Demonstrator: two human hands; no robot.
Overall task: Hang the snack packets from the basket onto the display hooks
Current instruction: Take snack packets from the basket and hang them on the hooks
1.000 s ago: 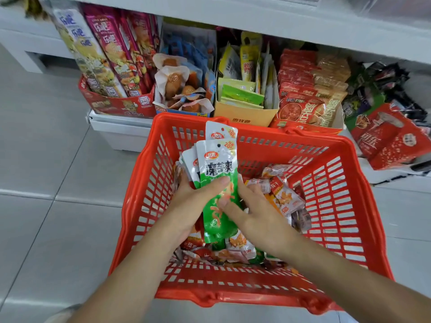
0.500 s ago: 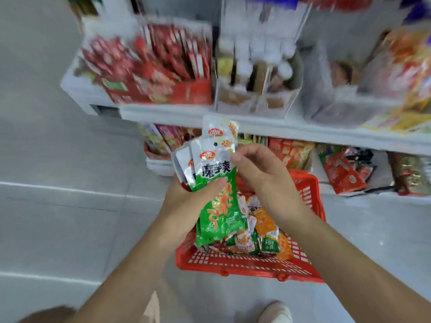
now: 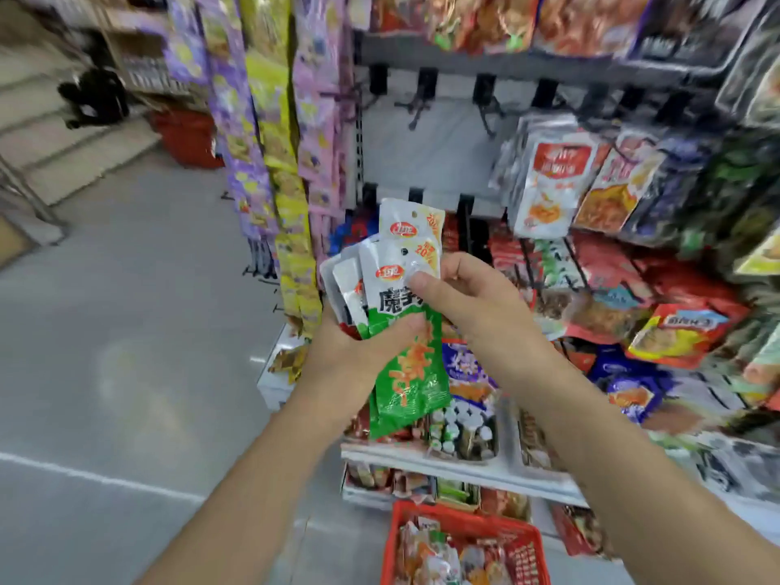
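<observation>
My left hand point(image 3: 358, 352) grips a fanned bundle of green-and-white foil snack packets point(image 3: 405, 365) at mid-height, and my right hand point(image 3: 477, 301) pinches the front packet's top corner. Both sets of fingers are closed on the bundle, which is held up before the grey display panel, below its row of bare black metal hooks point(image 3: 418, 104). None of this bundle is hung yet, and the red plastic basket point(image 3: 523, 555) on the floor holds many more; although white-and-red pouches point(image 3: 553, 183) hang to the right, I judge most of the hanging remains.
</observation>
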